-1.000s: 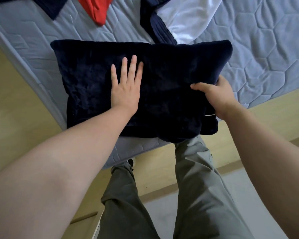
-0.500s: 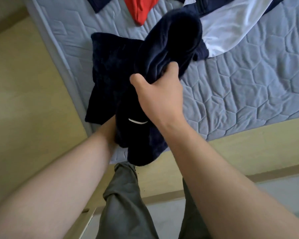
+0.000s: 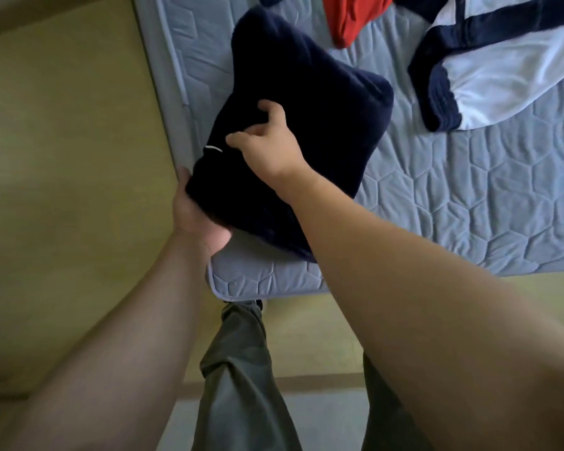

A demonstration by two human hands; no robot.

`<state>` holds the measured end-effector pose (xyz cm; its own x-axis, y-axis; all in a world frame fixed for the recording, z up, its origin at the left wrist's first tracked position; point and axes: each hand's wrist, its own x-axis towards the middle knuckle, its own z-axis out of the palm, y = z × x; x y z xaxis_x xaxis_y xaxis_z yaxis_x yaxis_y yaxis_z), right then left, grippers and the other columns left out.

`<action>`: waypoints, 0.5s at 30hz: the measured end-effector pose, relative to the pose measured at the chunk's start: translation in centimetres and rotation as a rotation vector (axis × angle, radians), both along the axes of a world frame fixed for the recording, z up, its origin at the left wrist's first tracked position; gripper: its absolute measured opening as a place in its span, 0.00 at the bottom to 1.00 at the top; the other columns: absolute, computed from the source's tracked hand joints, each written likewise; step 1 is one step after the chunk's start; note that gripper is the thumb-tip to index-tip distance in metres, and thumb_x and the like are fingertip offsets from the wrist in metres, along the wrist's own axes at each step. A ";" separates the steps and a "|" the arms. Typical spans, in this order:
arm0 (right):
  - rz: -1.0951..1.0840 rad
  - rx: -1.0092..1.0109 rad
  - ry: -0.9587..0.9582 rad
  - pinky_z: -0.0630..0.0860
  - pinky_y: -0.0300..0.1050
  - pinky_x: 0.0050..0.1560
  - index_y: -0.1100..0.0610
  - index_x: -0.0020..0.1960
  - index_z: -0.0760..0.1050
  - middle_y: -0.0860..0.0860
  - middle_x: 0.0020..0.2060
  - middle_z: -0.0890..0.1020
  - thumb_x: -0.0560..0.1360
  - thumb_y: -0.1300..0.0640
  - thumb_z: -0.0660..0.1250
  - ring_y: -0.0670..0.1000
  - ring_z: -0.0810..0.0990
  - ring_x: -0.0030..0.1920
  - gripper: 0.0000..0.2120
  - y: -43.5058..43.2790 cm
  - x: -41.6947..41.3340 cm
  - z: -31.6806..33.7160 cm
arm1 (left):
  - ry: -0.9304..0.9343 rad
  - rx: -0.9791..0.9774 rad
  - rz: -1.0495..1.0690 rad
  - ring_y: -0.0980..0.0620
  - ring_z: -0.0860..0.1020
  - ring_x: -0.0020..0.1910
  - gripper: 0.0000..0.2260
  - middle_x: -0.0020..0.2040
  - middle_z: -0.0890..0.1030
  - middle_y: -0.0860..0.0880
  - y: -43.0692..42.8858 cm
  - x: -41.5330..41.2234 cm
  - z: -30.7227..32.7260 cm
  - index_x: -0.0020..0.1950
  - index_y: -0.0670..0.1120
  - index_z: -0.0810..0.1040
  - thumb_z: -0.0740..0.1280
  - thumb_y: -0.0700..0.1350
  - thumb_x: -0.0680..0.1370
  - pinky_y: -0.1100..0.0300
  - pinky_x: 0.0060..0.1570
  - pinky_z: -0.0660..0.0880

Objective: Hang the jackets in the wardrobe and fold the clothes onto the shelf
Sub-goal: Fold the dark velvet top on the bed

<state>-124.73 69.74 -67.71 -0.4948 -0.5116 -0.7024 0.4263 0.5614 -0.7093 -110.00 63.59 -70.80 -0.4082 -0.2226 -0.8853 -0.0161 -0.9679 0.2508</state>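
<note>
Nearest, grey trousers [image 3: 241, 379] stand on the wooden floor [image 3: 62, 157]. Just beyond, the left hand [image 3: 197, 219] cups the near corner of the folded navy garment [image 3: 306, 102] from below, and the right hand [image 3: 271, 148] pinches its top layer. It lies on the bed [image 3: 469, 206] corner. Farther, a red garment [image 3: 352, 17] and a white-and-navy jacket [image 3: 502, 70] lie on the mattress.
</note>
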 end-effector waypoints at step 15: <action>0.043 0.127 0.460 0.64 0.25 0.42 0.41 0.78 0.58 0.44 0.57 0.67 0.77 0.49 0.66 0.32 0.71 0.47 0.32 8.0 -2.2 -4.1 | -0.612 -0.985 -1.142 0.46 0.76 0.59 0.30 0.60 0.76 0.46 -1.6 -9.8 -0.7 0.71 0.46 0.67 0.68 0.36 0.69 0.57 0.55 0.73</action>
<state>-126.91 77.70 -71.79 -0.7492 -0.4626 -0.4740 0.0587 0.6665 -0.7432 -119.76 61.98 -71.45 -0.4093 -0.6150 -0.6740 -0.8977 0.1391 0.4181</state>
